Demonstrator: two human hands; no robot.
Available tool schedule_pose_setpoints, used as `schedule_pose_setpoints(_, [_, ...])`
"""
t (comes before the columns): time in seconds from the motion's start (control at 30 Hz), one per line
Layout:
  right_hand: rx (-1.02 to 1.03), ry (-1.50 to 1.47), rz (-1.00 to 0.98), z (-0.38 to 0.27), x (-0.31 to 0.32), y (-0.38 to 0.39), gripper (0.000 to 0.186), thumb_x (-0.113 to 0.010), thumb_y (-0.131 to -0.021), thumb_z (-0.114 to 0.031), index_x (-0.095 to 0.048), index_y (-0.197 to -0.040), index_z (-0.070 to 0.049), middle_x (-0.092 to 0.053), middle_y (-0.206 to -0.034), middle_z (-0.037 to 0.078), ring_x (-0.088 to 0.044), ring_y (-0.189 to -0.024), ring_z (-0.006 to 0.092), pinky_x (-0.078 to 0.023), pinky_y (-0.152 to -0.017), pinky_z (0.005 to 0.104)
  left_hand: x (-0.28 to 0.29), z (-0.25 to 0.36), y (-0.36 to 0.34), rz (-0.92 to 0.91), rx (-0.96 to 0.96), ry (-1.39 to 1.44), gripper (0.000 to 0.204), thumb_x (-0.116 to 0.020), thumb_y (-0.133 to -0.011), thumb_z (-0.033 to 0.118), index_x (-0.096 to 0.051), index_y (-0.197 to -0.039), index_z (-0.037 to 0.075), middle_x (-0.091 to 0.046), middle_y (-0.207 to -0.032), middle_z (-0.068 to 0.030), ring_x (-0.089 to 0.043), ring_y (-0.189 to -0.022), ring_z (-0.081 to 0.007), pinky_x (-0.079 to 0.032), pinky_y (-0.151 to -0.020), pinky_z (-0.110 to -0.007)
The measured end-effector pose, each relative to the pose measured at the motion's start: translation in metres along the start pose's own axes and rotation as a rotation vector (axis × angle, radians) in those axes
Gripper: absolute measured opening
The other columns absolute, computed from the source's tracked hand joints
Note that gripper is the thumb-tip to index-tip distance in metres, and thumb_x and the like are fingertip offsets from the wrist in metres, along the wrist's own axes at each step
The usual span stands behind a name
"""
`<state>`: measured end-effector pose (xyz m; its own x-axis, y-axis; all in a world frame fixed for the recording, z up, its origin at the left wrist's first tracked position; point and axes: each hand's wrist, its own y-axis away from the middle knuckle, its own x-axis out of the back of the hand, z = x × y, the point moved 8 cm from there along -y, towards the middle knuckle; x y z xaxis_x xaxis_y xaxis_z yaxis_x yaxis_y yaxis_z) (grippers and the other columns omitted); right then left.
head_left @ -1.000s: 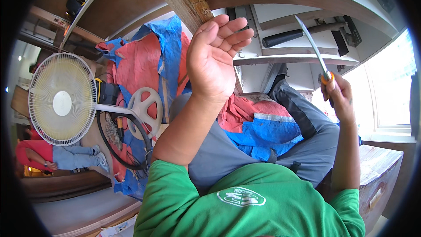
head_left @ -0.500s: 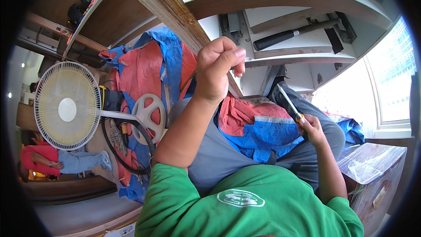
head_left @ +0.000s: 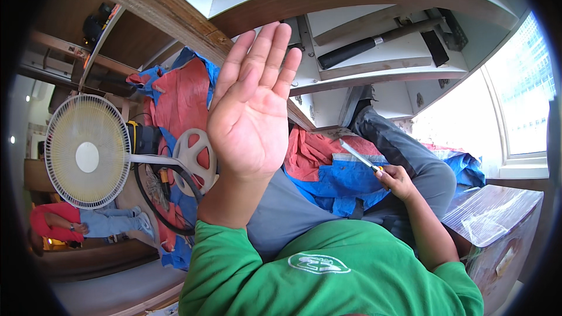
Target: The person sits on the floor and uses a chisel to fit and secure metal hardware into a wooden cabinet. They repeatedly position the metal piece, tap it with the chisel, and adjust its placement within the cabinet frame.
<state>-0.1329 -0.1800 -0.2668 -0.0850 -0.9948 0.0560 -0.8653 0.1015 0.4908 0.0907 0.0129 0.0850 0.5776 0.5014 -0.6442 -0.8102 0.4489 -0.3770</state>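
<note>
Raised in front of me, palm toward me, my left hand [head_left: 253, 111] is open with its fingers stretched out; nothing is in it. It overlaps the wooden cabinet edge [head_left: 205, 26] in the view. Over my bent leg on the right, my right hand [head_left: 396, 181] is closed around the yellow-and-black handle of a hand tool [head_left: 356, 153] with a long, narrow metal blade. The blade points away and to the left, above a red and blue tarp [head_left: 351, 178]. Whether it is a cutter or a chisel I cannot tell.
A black-handled hammer [head_left: 351, 52] lies in the white cabinet [head_left: 398, 85] ahead. At left are a white fan [head_left: 88, 151], a black hose [head_left: 153, 210] and a person in red [head_left: 55, 222]. A plastic-wrapped box [head_left: 497, 216] stands at right, near a window [head_left: 521, 93].
My left hand has uncurled from a loose fist, fingers now spread upward, and shifted left. My right hand has moved slightly left and lower with the bladed tool. The view has shifted a little.
</note>
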Motion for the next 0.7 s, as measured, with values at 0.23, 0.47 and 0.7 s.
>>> schedule_pose_setpoints(0.23, [0.018, 0.202, -0.044, -0.007, -0.002, -0.001, 0.05, -0.072, -0.09, -0.047, -0.068, -0.081, 0.002, -0.05, -0.062, 0.003, -0.044, -0.06, 0.0118, -0.037, -0.055, 0.0342, 0.003, 0.0, 0.0, 0.107, 0.004, -0.026, 0.049, -0.044, -0.103, 0.014, -0.038, -0.148, -0.004, -0.038, -0.157, -0.0276, -0.032, -0.15, -0.0402, -0.024, -0.125, -0.055])
schedule_pose_setpoints(0.47, [0.016, 0.154, -0.026, -0.001, 0.002, -0.006, 0.049, -0.072, -0.09, -0.046, -0.068, -0.08, 0.002, -0.05, -0.062, 0.003, -0.044, -0.06, 0.0115, -0.037, -0.055, 0.0344, -0.002, 0.001, 0.002, 0.08, -0.01, 0.117, 0.051, -0.041, -0.105, 0.021, -0.042, -0.144, -0.012, -0.041, -0.156, -0.0261, -0.021, -0.155, -0.0366, -0.013, -0.128, -0.056])
schedule_pose_setpoints(0.7, [-0.048, 0.147, -0.058, 0.007, 0.0, -0.002, 0.048, -0.071, -0.091, -0.044, -0.068, -0.079, 0.002, -0.049, -0.062, 0.003, -0.044, -0.061, 0.0107, -0.036, -0.056, 0.0339, 0.002, -0.007, -0.002, 0.111, 0.039, 0.095, 0.053, -0.044, -0.103, 0.021, -0.039, -0.147, -0.008, -0.04, -0.157, -0.025, -0.028, -0.152, -0.0375, -0.02, -0.126, -0.055])
